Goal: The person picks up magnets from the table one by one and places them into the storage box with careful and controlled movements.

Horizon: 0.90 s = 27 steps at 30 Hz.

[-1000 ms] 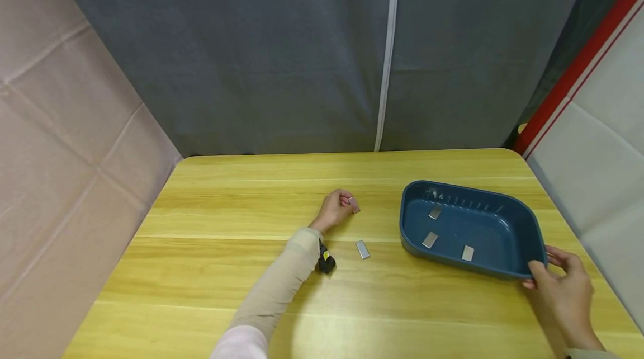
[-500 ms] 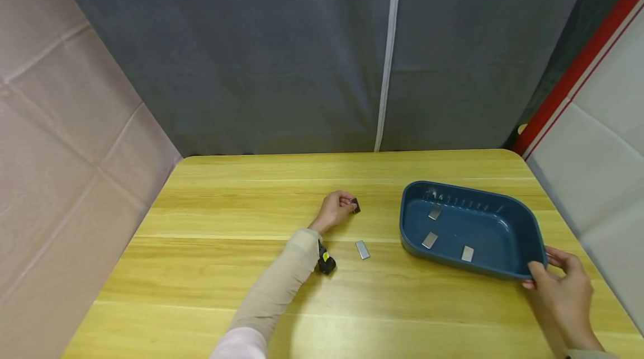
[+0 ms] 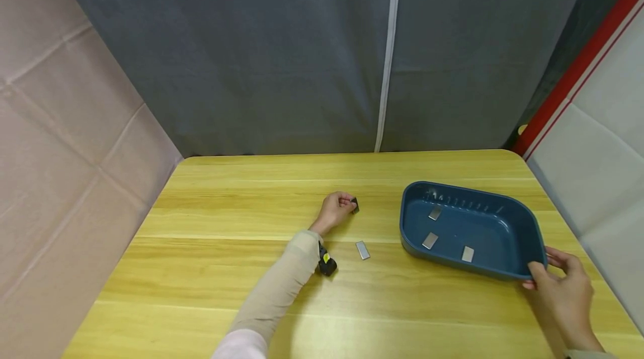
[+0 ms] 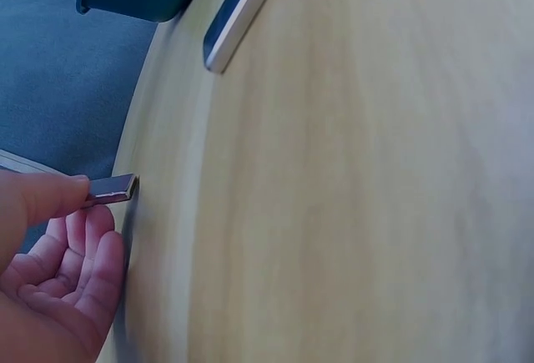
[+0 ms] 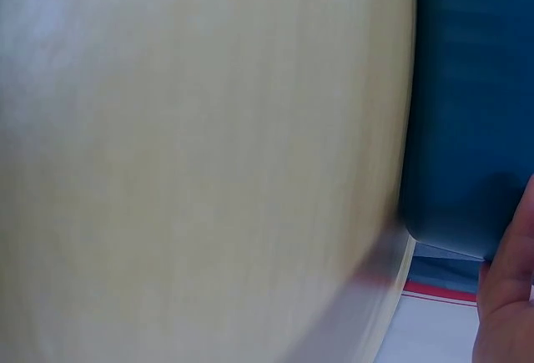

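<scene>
My left hand [image 3: 334, 212] is over the middle of the table, pinching a small rectangular metal block [image 3: 355, 206] between thumb and fingers. In the left wrist view that hand [image 4: 62, 271] holds the block [image 4: 110, 189] by one end, its other end sticking out just by the tabletop. A second silver block [image 3: 363, 250] lies flat on the wood nearer me. To the right stands a dark blue plastic basin [image 3: 458, 267] with three similar blocks lying apart on its floor, one of them a block [image 3: 468, 253] near the front wall. My right hand [image 3: 563, 286] grips the basin's front right corner, thumb on the rim.
The wooden table [image 3: 211, 269] reaches back to a grey curtain [image 3: 251, 68]. A pinkish cloth wall [image 3: 75, 180] borders the left and a white panel [image 3: 604, 124] the right, close to my right hand. A black wrist device [image 3: 326, 264] sits on my left wrist.
The block in my left hand has turned slightly, its visible face going from pinkish to dark. The right hand, the basin and the loose blocks have stayed in place.
</scene>
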{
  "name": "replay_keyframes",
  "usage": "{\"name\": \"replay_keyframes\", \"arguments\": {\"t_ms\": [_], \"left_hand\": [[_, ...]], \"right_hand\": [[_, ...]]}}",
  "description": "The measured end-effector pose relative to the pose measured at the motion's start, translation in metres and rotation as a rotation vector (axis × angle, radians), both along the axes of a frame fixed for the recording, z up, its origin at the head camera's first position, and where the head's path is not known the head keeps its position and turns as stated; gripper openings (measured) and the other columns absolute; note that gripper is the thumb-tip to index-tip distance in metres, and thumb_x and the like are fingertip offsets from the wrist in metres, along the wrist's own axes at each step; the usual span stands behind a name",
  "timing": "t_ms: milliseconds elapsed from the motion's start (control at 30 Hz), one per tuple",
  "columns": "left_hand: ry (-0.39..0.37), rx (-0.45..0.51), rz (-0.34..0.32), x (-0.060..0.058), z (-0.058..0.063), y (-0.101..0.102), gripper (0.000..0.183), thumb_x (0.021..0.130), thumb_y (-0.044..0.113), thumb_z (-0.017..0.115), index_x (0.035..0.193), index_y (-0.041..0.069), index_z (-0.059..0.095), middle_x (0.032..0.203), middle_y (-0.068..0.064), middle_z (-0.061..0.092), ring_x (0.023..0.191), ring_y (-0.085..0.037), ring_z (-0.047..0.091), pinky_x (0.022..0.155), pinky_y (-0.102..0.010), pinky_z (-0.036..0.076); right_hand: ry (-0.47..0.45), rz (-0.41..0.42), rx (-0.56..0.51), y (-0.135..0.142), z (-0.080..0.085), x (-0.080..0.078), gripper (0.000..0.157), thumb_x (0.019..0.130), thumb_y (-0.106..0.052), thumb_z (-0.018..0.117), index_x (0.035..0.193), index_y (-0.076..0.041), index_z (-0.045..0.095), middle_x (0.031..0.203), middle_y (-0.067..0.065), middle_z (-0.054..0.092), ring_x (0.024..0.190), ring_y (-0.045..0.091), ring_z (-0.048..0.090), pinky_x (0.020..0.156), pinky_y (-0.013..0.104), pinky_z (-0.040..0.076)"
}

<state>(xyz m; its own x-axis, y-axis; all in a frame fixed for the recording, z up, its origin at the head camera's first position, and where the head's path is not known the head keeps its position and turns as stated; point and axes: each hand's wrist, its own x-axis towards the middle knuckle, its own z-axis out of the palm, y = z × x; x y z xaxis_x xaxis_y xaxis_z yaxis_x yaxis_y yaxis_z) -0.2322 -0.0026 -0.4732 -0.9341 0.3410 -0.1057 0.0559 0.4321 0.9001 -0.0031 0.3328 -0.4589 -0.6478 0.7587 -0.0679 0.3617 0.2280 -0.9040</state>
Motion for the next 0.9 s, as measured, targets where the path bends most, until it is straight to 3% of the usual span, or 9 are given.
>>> {"name": "replay_keyframes", "arguments": {"t_ms": [633,900], "left_hand": [[0.009,0.017,-0.017,0.003,0.007,0.002,0.02,0.085,0.009,0.058,0.1,-0.003,0.059,0.084,-0.006,0.055,0.074,-0.012,0.05,0.062,-0.02,0.044],[-0.007,0.011,-0.084,0.005,0.014,0.004,0.021,0.086,0.011,0.058,0.103,-0.001,0.059,0.085,-0.006,0.057,0.074,-0.012,0.053,0.061,-0.021,0.045]], "right_hand": [[0.028,0.017,-0.009,0.001,-0.001,0.001,0.031,0.079,-0.002,0.054,0.096,-0.027,0.046,0.079,-0.018,0.046,0.042,0.0,0.054,0.035,0.024,0.044],[-0.007,0.013,-0.014,0.0,0.002,0.001,0.03,0.08,-0.004,0.053,0.098,-0.027,0.045,0.081,-0.016,0.044,0.042,-0.001,0.055,0.036,0.024,0.045]]}}
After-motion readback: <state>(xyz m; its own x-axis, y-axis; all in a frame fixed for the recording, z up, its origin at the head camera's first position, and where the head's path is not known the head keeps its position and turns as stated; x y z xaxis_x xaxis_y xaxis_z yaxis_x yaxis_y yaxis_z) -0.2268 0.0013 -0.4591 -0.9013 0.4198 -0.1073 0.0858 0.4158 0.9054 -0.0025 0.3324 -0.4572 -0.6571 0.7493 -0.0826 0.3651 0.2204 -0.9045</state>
